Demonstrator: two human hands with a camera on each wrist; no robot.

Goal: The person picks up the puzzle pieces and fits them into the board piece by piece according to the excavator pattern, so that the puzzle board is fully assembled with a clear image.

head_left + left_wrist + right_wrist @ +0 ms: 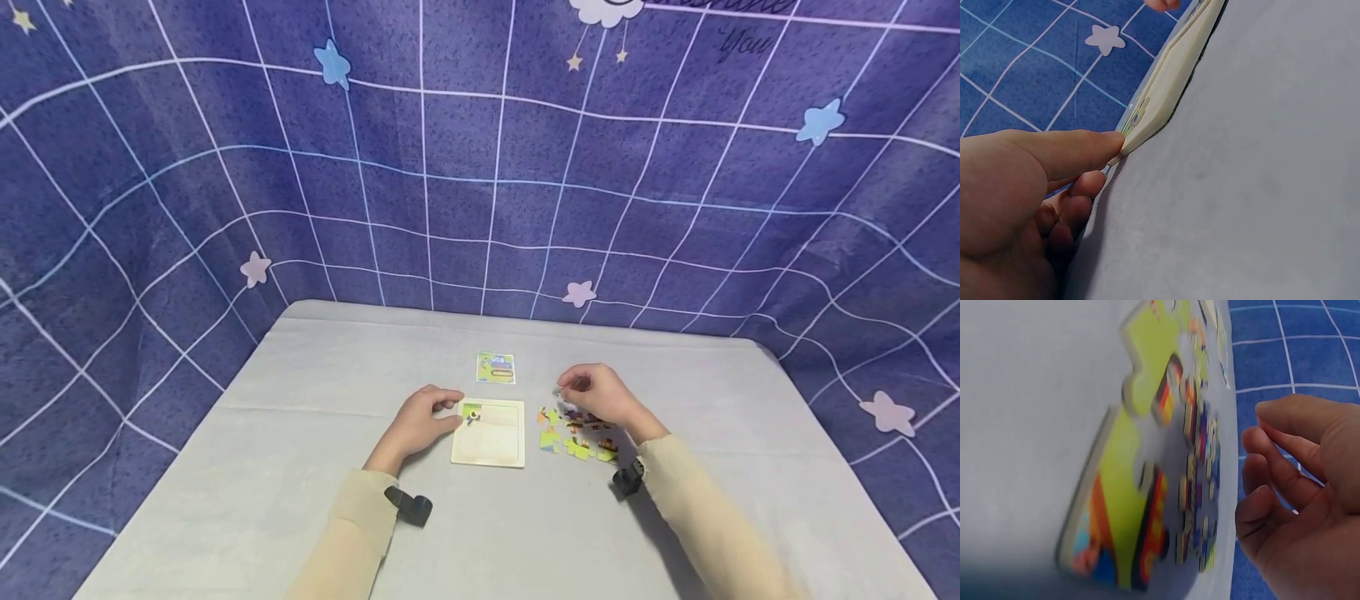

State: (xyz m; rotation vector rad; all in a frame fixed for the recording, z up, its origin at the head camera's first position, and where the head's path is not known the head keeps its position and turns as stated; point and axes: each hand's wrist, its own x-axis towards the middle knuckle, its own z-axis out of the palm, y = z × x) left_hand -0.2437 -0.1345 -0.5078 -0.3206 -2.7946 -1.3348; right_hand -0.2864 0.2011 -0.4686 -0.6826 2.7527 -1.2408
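Observation:
My left hand (422, 423) holds the upper left corner of a shallow wooden puzzle tray (487, 463). In the left wrist view, the thumb (1094, 150) lies against the tray's (1175, 78) edge, the other fingers curled below it. One green printed piece (471, 414) sits in the tray's upper left corner. My right hand (600, 393) hovers at the far side of loose jigsaw pieces (577, 447), thumb and index finger close together. No piece shows between them in the right wrist view, where the hand (1310, 481) is beside the pieces (1122, 500).
A small printed picture card (496, 368) lies behind the tray. Grey cloth (300, 467) covers the table. A blue curtain (465, 208) with grid lines and stars hangs behind it and at both sides. Each wrist wears a black camera mount (409, 506).

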